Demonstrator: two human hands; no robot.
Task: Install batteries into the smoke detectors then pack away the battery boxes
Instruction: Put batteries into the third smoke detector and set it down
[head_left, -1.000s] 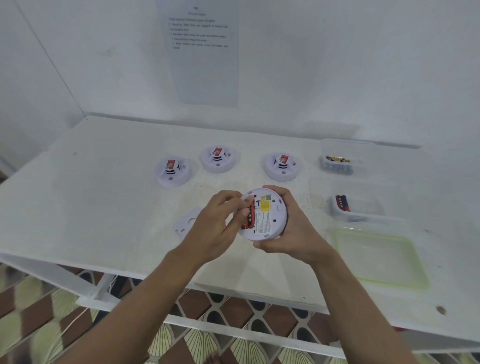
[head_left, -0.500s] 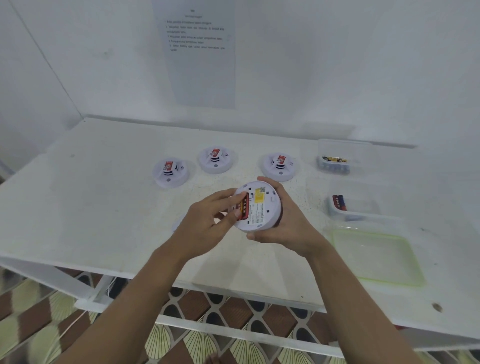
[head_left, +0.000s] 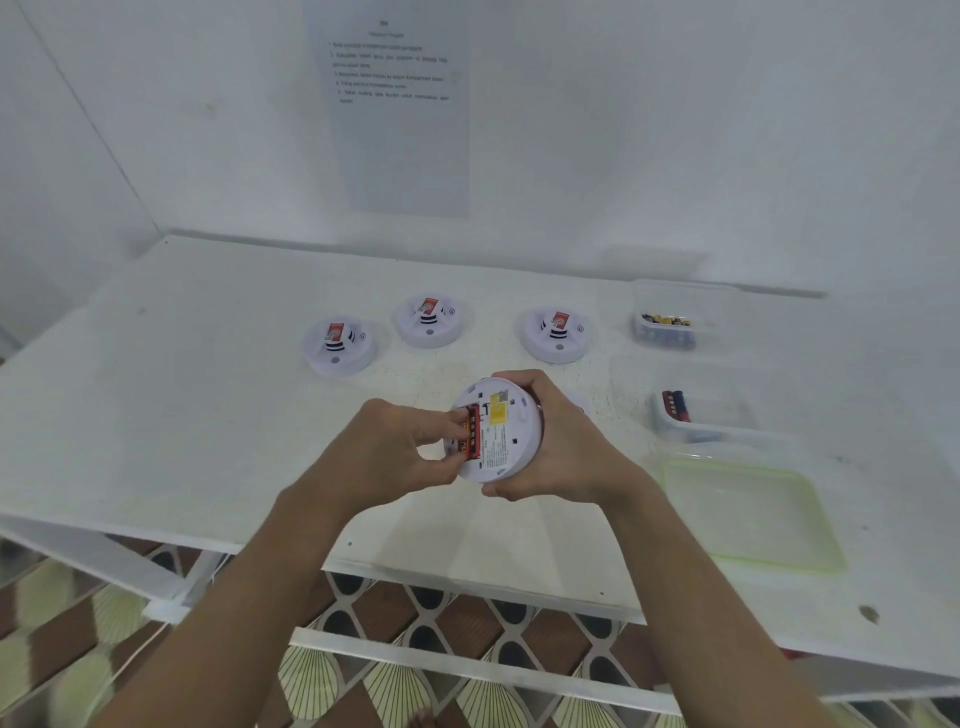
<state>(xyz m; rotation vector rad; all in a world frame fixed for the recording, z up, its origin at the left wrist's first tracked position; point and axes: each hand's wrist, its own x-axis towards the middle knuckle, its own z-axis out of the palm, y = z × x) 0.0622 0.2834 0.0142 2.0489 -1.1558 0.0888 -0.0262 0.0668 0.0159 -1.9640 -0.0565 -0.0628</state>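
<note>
Right hand (head_left: 563, 453) grip wraps upturned smoke detector (head_left: 506, 441) (above bench (head_left: 156, 415)); left hand (head_left: 382, 453) grip pinches red batteries (head_left: 471, 435) in it.

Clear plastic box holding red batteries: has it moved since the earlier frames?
No. The clear plastic box with red batteries still sits just behind the pale green lid.

Both forearms reach forward and the hands meet. The right hand (head_left: 566, 452) curls round the smoke detector (head_left: 504, 441); the left hand (head_left: 395, 449) pinches the red battery (head_left: 471, 435) between fingertips and thumb.
</note>
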